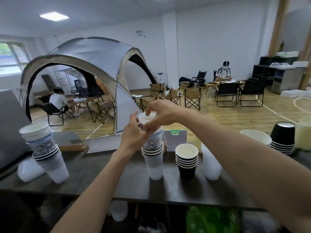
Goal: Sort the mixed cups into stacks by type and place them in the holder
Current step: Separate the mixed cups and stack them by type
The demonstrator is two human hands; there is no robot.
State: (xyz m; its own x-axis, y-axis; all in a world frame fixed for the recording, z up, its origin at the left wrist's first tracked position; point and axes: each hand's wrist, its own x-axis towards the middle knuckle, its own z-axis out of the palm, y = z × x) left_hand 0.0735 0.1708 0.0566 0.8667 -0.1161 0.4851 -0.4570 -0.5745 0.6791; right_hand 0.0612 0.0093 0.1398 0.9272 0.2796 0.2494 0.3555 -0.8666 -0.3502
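Dark counter carries a tall mixed stack. At its top, the right hand pinches the white cup's rim while the left hand steadies the stack below. Best lift straight up, bracing the lower cups.

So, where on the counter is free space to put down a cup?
The near counter edge between the leaning mixed stack and the middle mixed stack is bare. Right of it, black cups and clear cups crowd together.
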